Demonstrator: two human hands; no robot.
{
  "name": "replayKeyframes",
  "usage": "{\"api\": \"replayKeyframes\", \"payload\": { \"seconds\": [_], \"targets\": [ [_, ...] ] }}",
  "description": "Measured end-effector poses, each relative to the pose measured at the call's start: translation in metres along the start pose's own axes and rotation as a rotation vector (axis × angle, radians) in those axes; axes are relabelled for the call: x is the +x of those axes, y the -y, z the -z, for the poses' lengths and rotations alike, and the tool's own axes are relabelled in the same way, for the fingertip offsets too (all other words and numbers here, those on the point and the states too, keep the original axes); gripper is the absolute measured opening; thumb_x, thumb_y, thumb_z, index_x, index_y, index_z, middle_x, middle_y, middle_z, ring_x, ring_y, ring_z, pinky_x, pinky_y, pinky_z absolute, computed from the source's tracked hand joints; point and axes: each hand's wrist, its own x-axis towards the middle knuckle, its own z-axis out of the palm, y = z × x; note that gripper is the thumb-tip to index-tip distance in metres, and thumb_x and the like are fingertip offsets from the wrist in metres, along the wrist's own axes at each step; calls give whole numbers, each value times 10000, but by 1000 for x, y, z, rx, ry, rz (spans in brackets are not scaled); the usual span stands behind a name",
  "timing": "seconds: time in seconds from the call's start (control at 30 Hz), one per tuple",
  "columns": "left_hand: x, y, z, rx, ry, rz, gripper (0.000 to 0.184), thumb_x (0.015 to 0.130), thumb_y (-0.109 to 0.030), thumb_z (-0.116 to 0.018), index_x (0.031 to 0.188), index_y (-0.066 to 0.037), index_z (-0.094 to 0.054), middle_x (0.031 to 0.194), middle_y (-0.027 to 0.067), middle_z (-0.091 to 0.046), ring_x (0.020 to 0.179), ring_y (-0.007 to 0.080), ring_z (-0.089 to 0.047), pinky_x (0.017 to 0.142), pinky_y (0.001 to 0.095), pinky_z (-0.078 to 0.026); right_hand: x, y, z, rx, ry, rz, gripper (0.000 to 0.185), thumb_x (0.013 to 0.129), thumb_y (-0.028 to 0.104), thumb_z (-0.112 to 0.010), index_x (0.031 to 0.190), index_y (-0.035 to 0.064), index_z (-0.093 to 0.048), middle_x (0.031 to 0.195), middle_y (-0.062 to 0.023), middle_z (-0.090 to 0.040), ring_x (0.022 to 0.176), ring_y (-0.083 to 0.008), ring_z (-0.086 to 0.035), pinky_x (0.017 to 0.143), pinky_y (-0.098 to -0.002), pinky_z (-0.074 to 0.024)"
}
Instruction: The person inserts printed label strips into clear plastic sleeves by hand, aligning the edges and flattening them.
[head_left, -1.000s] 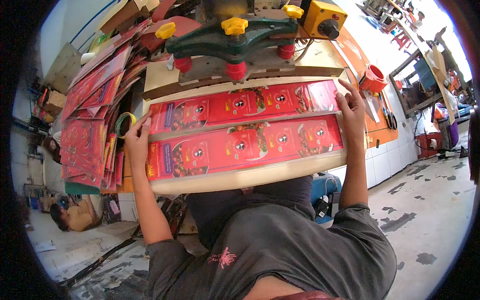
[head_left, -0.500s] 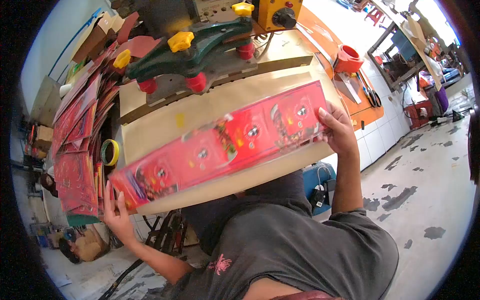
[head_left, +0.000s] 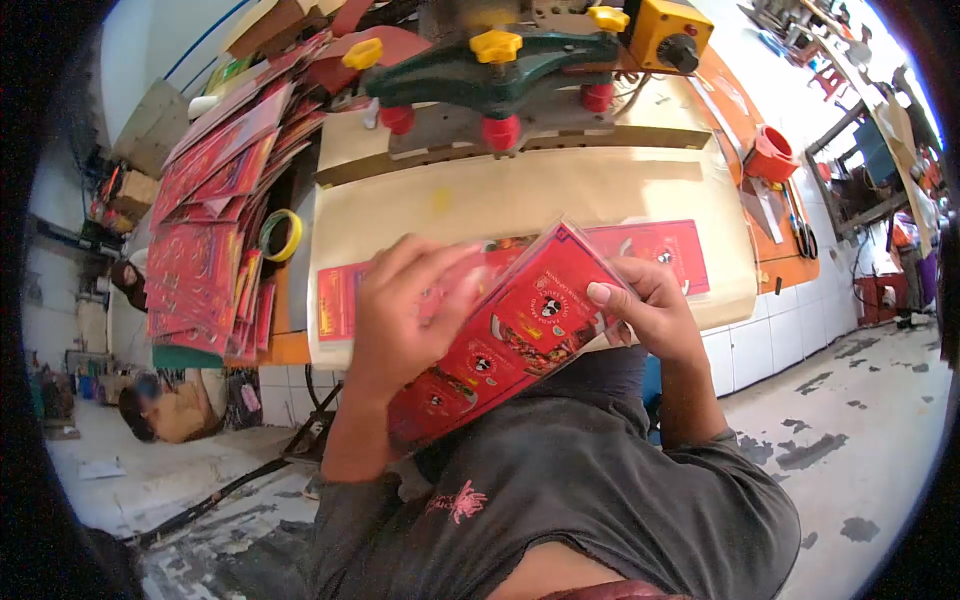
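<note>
My right hand pinches the upper right edge of a red printed sheet with a clear plastic edge. The sheet slants down toward my lap, and its lower left part lies behind my left forearm. My left hand, smeared by motion, hovers over its left side with the fingers apart. Behind both hands, a second long red printed strip lies flat on the cream work surface. My hands and the nearer sheet hide much of this strip.
A dark green press bar with yellow knobs stands at the back. Red printed sheets are piled at the left, beside a yellow tape roll. Scissors and a red tape dispenser sit at the right. Another person is at lower left.
A red strip stretched between both hands earlier; now one lies flat on the work surface, and my right hand holds a sheet closer to my body. My left hand moved inward. The view shifted.
</note>
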Motion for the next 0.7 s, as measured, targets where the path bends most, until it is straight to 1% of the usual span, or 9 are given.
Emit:
{"api": "replayKeyframes", "payload": {
  "seconds": [0.03,0.07,0.17,0.27,0.37,0.5,0.57,0.7],
  "targets": [
    [7,-4,-8,25,10,-46,225,859,-101,-683,1071,-46,-735,938,87,-691,857,227,-647,828,349,-476,0,2,-4,1,12,0,291,985,269,-674,1055,-13,-693,669,27,-590,519,-47,-545,458,-204,-408],
    [14,-8,-13,30,6,-41,225,859,-101,-683,1071,-46,-735,938,87,-691,857,227,-647,828,349,-476,1,5,-8,-13,23,20,286,986,263,-675,1058,-14,-696,659,35,-577,527,-41,-536,465,-207,-404],
    [32,-18,-24,-32,10,-136,182,841,-93,-690,1014,-65,-738,936,78,-697,799,237,-631,810,348,-433,0,7,-11,-49,39,32,278,991,250,-670,1078,-13,-697,651,45,-560,543,-34,-523,478,-213,-398],
    [36,-17,-26,-10,-5,-167,155,835,-86,-691,983,-67,-732,917,66,-698,793,222,-630,799,354,-429,-2,11,-12,-78,44,26,275,999,245,-658,1100,-8,-695,656,45,-555,550,-35,-516,482,-218,-393],
    [37,-22,-27,3,5,-130,140,829,-94,-706,965,-68,-729,901,50,-698,788,204,-631,799,344,-416,-2,10,-13,-81,51,23,274,1004,245,-649,1106,-6,-692,661,43,-554,549,-40,-515,480,-221,-391],
    [34,-19,-33,52,-36,-150,146,800,-95,-727,946,-84,-721,889,36,-692,789,206,-630,797,348,-406,1,5,-12,-122,67,62,266,1008,245,-642,1092,-4,-686,654,34,-548,546,-48,-517,479,-233,-399],
    [32,-20,-35,197,-117,-206,154,763,-87,-736,910,-100,-692,860,28,-666,799,221,-629,793,361,-402,0,7,-16,-146,58,52,262,1009,246,-641,1083,-2,-686,652,31,-550,547,-49,-520,480,-236,-402],
    [25,-24,-43,285,-174,-150,169,735,-84,-736,882,-112,-658,834,26,-632,808,237,-627,785,377,-402,0,8,-23,-157,41,41,256,1009,245,-639,1065,1,-687,647,25,-558,544,-53,-527,482,-243,-410]
  ]
}}
